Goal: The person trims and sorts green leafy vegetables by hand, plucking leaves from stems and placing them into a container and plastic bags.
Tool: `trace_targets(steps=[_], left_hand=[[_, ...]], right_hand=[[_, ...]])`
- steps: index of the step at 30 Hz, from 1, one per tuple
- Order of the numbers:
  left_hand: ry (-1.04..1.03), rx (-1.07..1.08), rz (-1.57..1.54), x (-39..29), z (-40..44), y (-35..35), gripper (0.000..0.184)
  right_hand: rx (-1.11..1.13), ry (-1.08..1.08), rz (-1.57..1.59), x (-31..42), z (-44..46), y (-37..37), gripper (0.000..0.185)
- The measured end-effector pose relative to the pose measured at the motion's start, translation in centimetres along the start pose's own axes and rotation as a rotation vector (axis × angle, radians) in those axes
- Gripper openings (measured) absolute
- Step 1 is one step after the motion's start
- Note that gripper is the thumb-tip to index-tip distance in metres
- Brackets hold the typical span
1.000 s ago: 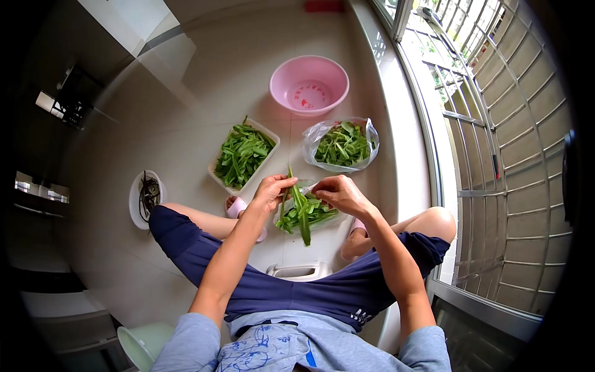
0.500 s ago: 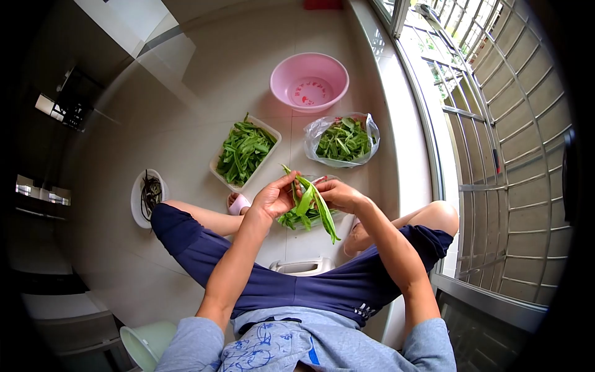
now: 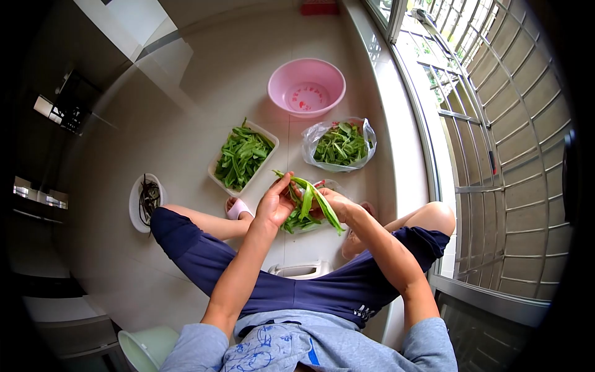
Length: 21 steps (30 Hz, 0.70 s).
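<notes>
Both my hands meet above the floor between my knees, around a long-leaved sprig of leafy greens (image 3: pixel 322 204). My left hand (image 3: pixel 276 206) pinches it at its upper left end, fingers curled. My right hand (image 3: pixel 335 203) grips it from the other side, its fingertips partly hidden by the leaves. Beneath the hands lies a pile of greens (image 3: pixel 297 223) in what looks like clear plastic, largely covered by my hands. Farther out, a pale rectangular tub (image 3: pixel 273 141) holds a heap of leaves, and a clear plastic bag (image 3: pixel 370 146) beside it holds more.
Beyond the greens stands a pink basin (image 3: pixel 282 93). A white bowl (image 3: pixel 134 208) with dark, thin stems sits past my left knee. A pale green bucket (image 3: pixel 139 347) is at lower left. The window ledge (image 3: pixel 406 155) and metal bars run along the right.
The sprig has shifted slightly right and tilted flatter, its leaf tip rising. My left fingers have moved a little left along with its upper end. The right hand has stayed close by.
</notes>
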<state>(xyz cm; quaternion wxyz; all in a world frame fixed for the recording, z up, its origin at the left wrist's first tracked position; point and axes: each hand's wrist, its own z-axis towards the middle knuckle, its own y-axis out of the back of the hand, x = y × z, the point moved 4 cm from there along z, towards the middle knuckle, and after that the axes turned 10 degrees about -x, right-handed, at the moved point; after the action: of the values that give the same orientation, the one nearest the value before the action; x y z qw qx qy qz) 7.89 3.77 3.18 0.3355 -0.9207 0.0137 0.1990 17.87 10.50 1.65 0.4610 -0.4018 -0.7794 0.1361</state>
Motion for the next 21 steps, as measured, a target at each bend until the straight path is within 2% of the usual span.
trace_targets(steps=[3, 4, 7, 9, 10, 13, 14, 17, 19, 21], left_hand=[[0.023, 0.046, -0.044, 0.1, -0.2, -0.2, 0.012], [0.020, 0.055, -0.034, 0.1, -0.1, -0.1, 0.012], [-0.006, 0.087, 0.003, 0.0, -0.3, -0.1, 0.011], [-0.029, 0.108, 0.030, -0.2, -0.5, 0.0, 0.011], [-0.072, 0.107, 0.086, -0.5, -0.6, 0.0, 0.011], [-0.117, 0.084, 0.159, -0.9, -1.1, 0.1, 0.010], [-0.122, 0.089, 0.208, -1.0, -1.3, 0.0, 0.011], [-0.122, 0.110, 0.288, -0.8, -1.8, -0.1, 0.011], [-0.095, 0.132, 0.313, -0.7, -1.9, -0.1, 0.011], [-0.085, 0.145, 0.336, -0.6, -2.0, 0.0, 0.011]], right_hand=[[-0.011, -0.006, 0.130, 0.1, 0.3, 0.3, 0.013], [-0.048, 0.040, 0.040, 0.6, 0.0, 0.2, 0.017], [-0.139, 0.088, 0.035, 1.0, 0.2, 1.1, 0.010], [-0.264, 0.238, -0.441, 2.1, 0.5, 2.6, 0.009], [-0.268, 0.367, -0.492, 2.9, 0.4, 2.5, 0.011], [-0.255, 0.497, -0.370, 4.6, -1.2, 1.4, 0.010], [-0.254, 0.494, -0.369, 4.8, -1.6, 1.0, 0.010], [-0.106, 0.294, -0.416, 3.8, -1.9, 0.0, 0.012], [-0.110, 0.231, -0.439, 3.9, -2.3, -0.7, 0.015], [-0.111, 0.251, -0.520, 4.3, -2.7, -1.3, 0.016]])
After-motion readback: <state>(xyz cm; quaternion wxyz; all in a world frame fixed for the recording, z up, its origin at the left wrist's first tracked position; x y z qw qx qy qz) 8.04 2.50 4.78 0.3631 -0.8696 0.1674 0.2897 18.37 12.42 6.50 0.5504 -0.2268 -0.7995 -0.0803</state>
